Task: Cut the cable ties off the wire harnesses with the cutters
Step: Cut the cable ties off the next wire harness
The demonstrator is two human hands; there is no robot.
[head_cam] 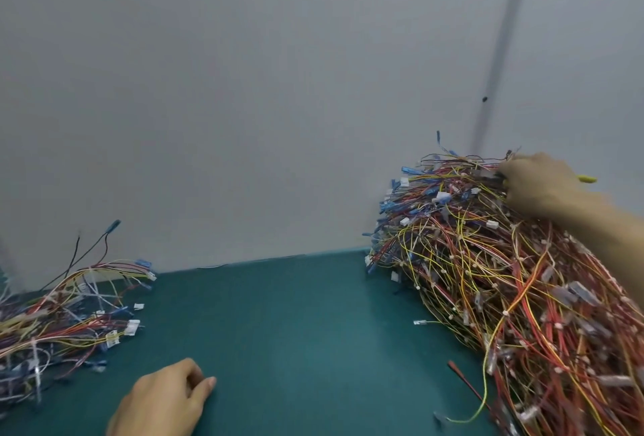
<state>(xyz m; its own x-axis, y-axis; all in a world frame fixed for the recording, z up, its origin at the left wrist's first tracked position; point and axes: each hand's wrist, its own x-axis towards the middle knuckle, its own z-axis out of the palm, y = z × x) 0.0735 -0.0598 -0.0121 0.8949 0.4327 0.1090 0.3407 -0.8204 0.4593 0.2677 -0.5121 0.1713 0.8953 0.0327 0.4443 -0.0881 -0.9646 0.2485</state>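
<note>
Bare left hand [163, 397], bare right hand [538, 184] and forearm [613, 230].

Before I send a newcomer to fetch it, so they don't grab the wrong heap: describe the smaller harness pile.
Find the green table; two wire heaps lie on it. Yours is the smaller harness pile at the left edge, near the left hand. Unlike the tall red-and-yellow mound, it is low and sparse.

We are seeing a tall heap of wire harnesses [505, 278] lying right on the table [278, 331], a smaller tangle [62, 313] lying left, white cable ties [36, 362] binding both, and the yellow handle of the cutters [587, 178] poking out atop.
</note>
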